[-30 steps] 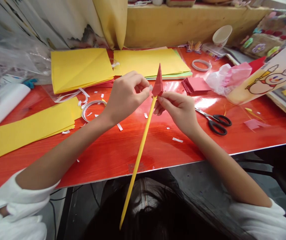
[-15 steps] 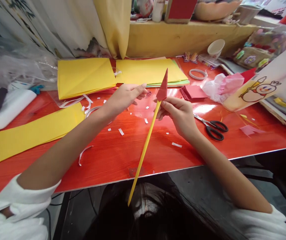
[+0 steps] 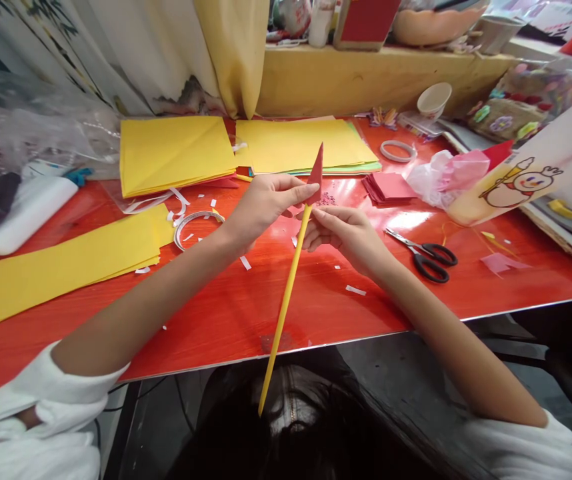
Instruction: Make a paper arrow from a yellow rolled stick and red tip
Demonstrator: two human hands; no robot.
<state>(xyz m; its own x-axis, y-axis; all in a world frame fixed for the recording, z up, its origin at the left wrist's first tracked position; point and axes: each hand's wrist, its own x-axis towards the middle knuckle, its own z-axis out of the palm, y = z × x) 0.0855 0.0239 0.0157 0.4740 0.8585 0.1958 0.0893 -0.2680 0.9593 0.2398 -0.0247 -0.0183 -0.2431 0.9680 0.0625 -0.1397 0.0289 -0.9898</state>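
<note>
A thin yellow paper stick (image 3: 286,300) slants down from the middle of the table past its front edge. At its upper end sits a pointed red paper cone (image 3: 316,170). My left hand (image 3: 276,200) pinches the cone's lower part between thumb and fingers. Just below the cone, my right hand (image 3: 343,233) is closed on the top of the stick, thumb and index finger pressed together. The fingertips of both hands partly hide the joint between cone and stick.
Black-handled scissors (image 3: 431,260) lie right of my right hand, with red paper squares (image 3: 390,188) behind. Yellow sheets (image 3: 176,157) and strips (image 3: 71,263) are at the left, beside a tape roll (image 3: 181,230). A tall cup (image 3: 511,173) leans at the right. White scraps dot the red table (image 3: 206,320).
My left hand has moved right and taken hold of the red cone. My right hand, with the stick, has shifted slightly left and down.
</note>
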